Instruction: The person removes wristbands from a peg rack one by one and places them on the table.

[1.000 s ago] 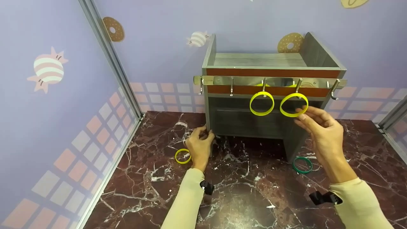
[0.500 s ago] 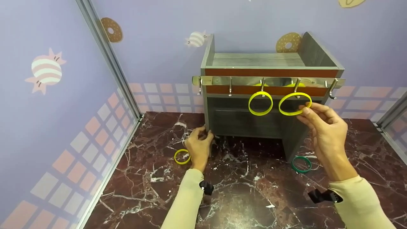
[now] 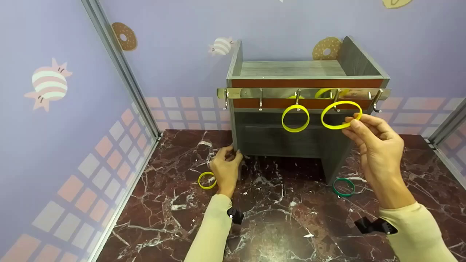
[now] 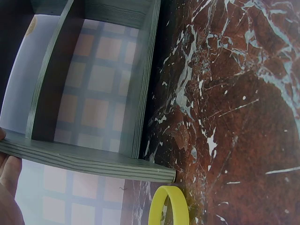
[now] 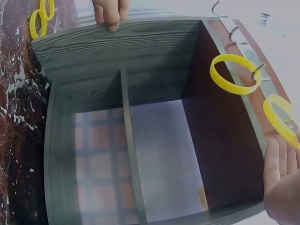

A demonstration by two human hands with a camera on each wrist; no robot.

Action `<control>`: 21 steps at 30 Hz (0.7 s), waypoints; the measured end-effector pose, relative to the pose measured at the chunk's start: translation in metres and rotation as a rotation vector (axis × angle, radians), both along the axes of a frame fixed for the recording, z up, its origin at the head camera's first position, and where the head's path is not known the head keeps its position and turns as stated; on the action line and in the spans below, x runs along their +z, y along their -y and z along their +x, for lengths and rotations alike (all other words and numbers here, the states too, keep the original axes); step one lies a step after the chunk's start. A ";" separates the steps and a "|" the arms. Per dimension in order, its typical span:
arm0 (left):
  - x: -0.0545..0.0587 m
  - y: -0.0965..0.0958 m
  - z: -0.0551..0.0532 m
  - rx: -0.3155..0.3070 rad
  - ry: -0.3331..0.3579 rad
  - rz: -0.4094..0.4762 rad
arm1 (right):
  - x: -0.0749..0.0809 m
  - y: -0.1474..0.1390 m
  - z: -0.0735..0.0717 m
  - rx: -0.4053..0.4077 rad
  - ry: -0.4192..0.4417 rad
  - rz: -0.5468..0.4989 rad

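Note:
My right hand (image 3: 382,153) pinches a yellow wristband (image 3: 333,127) by its right side, between thumb and fingers. The wristband is tilted, and in the head view its upper rim overlaps the tip of a metal hook (image 3: 338,98). One hook to the left, a second yellow wristband (image 3: 283,120) hangs down. My left hand (image 3: 225,169) grips the lower front edge of the left side panel of a grey wooden shelf unit (image 3: 236,131). The left wrist view shows its fingertips (image 4: 11,171) on that panel (image 4: 93,161).
The hook rail (image 3: 251,93) runs across the unit's front, with other hooks at both ends. On the dark red marbled table (image 3: 262,233), a yellow wristband (image 3: 207,188) lies by the left hand and a green wristband (image 3: 344,195) at the unit's right foot. Patterned walls (image 3: 174,58) stand behind and at the sides.
My right hand has moved slightly right and up, tilting the pinched wristband and drawing it upward. The left hand keeps its grip on the panel, and the head view has shifted a little.

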State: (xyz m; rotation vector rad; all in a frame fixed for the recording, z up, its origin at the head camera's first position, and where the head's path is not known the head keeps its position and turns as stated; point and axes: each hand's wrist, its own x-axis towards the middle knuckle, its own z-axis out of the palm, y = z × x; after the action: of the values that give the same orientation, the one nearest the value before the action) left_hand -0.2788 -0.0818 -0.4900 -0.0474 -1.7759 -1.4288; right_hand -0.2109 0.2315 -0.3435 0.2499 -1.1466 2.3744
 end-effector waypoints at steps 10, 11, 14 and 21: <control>-0.001 0.001 -0.001 -0.012 -0.004 0.017 | 0.005 -0.003 0.014 0.022 -0.034 -0.030; -0.001 0.001 -0.001 -0.014 -0.003 0.018 | 0.005 -0.004 0.015 0.022 -0.035 -0.034; -0.001 0.001 -0.001 -0.019 -0.001 0.018 | 0.004 -0.009 0.018 0.022 -0.036 -0.047; -0.001 0.000 -0.001 -0.019 0.003 0.021 | -0.005 -0.022 0.024 0.035 -0.051 -0.083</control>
State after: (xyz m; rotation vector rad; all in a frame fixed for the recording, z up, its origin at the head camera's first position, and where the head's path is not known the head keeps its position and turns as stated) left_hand -0.2801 -0.0819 -0.4913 -0.0512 -1.7673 -1.4617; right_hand -0.1866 0.2532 -0.3487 0.3030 -1.0257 2.4254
